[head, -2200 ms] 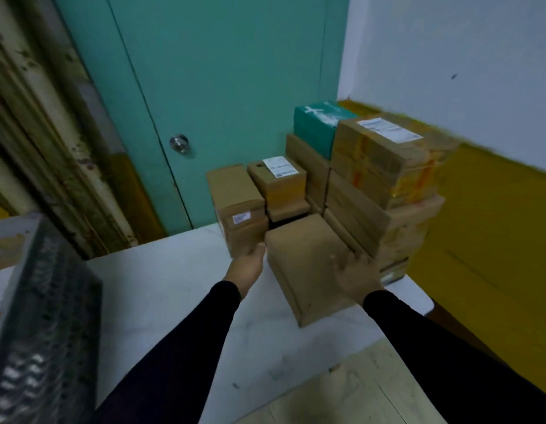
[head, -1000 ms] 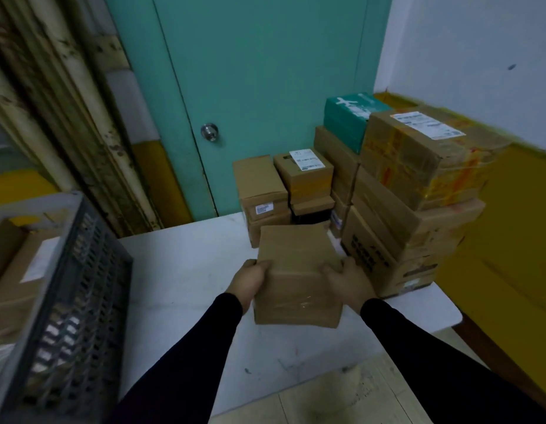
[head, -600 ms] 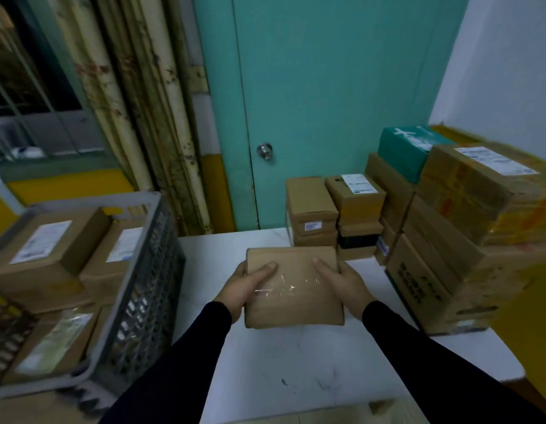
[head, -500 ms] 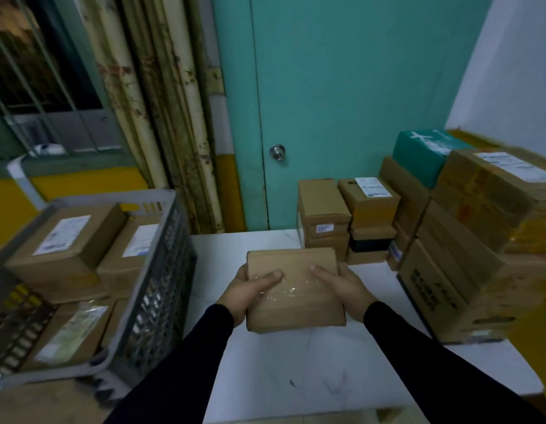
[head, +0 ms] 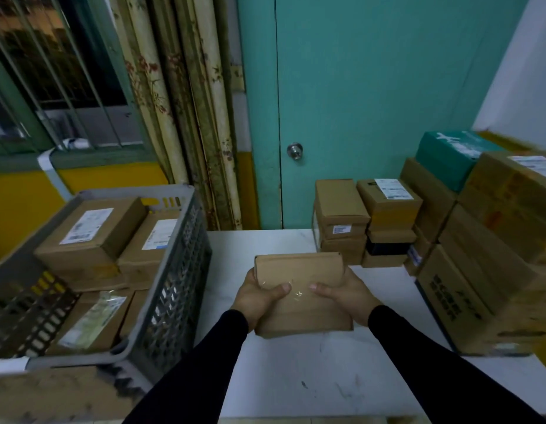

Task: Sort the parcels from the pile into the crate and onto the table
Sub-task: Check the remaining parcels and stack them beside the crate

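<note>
So from the head cam I've got both hands on one flat brown parcel, held up over the middle of the white table. The left hand grips the parcel's left edge with the thumb curled over the top face, and the right hand does the same on the right edge, thumb lying across the top too. There's a shiny strip of clear tape between the two thumbs. I can't really tell if the parcel's underside is touching the table or just hanging above it, but it looks lifted. Over at the left edge of the table sits the grey crate, a slotted plastic thing, and it's already got several cardboard boxes in it, two of them on top with white shipping labels facing up. The pile takes up the right side of the table all the way back to the far right corner: big brown cartons stacked up, a teal box on top near the back, and two shorter stacks of small boxes on the pile's left side along the far edge. Behind the table there's a teal door with a round knob, plus some stained curtains and a barred window to the left.
</note>
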`<state>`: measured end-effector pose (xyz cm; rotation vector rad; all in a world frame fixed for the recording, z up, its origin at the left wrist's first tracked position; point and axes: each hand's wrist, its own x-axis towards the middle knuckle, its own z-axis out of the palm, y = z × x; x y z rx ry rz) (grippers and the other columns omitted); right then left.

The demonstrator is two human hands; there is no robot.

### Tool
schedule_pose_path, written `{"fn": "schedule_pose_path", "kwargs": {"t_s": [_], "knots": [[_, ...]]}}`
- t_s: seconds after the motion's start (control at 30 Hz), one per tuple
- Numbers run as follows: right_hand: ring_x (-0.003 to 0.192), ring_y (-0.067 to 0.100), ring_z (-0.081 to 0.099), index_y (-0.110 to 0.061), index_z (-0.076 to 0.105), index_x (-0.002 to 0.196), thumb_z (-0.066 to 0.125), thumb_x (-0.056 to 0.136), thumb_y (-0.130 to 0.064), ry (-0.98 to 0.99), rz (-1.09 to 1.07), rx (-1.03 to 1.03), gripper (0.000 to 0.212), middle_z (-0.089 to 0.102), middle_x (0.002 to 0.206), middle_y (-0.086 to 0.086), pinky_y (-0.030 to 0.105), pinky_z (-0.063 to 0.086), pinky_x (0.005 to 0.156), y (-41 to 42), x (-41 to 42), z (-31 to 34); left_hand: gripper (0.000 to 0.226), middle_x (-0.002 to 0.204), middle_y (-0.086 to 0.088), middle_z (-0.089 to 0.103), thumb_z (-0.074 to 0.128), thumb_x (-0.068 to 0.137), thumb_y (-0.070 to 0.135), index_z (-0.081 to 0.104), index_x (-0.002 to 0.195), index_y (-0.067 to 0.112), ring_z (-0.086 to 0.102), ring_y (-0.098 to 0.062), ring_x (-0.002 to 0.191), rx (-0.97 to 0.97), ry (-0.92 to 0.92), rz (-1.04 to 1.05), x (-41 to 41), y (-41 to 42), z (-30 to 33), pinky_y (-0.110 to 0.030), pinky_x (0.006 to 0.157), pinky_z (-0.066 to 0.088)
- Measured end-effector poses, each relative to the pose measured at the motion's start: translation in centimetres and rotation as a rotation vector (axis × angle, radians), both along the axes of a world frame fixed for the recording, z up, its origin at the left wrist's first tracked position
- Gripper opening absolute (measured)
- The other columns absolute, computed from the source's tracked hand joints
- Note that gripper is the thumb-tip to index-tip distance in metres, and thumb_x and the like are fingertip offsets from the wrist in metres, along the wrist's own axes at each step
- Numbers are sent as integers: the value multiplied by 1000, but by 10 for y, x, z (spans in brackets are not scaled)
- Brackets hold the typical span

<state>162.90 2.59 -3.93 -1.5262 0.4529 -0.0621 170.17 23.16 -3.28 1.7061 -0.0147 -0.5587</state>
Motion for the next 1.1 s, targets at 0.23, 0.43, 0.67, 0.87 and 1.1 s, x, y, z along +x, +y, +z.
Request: {"fn": "schedule_pose_path", "kwargs": {"t_s": [0.23,0.43,0.67,0.87,1.1], "knots": [[102,12,69,-18,58,126,88,75,-8,-16,11,25,60,71,117,1,15,56,72,-4,0,-2,98,120,-1,69,94,50,44,47,134,24,69,-20,106,-8,-11,-19,0,0,2,-43,96,57],[107,17,68,-16,58,130,91,73,-15,8,-23,-32,66,70,121,3,24,55,83,-2,3,-10,76,121,4,64,90,71,39,47,133,31,63,-21,110,102,-46,-2,-5,-1,2,-47,101,53],[106,20,71,-20,59,130,81,83,-34,9,-9,81,54,72,122,4,30,59,83,-1,-3,9,81,116,-2,73,85,70,60,53,134,23,72,-24,103,5,69,-47,-1,5,23,-48,91,59],[92,12,74,-33,71,110,40,98,-68,19,-77,337,49,79,100,-5,40,57,84,2,4,30,39,93,-9,72,55,98,55,68,110,20,65,-26,90,-231,234,161,10,14,56,-39,77,55],[111,26,66,-23,63,124,58,99,-45,105,7,353,33,71,116,2,47,50,104,15,6,33,38,99,-18,67,47,80,3,59,116,1,64,-34,89,-251,312,81,8,37,51,-36,67,54]]}}
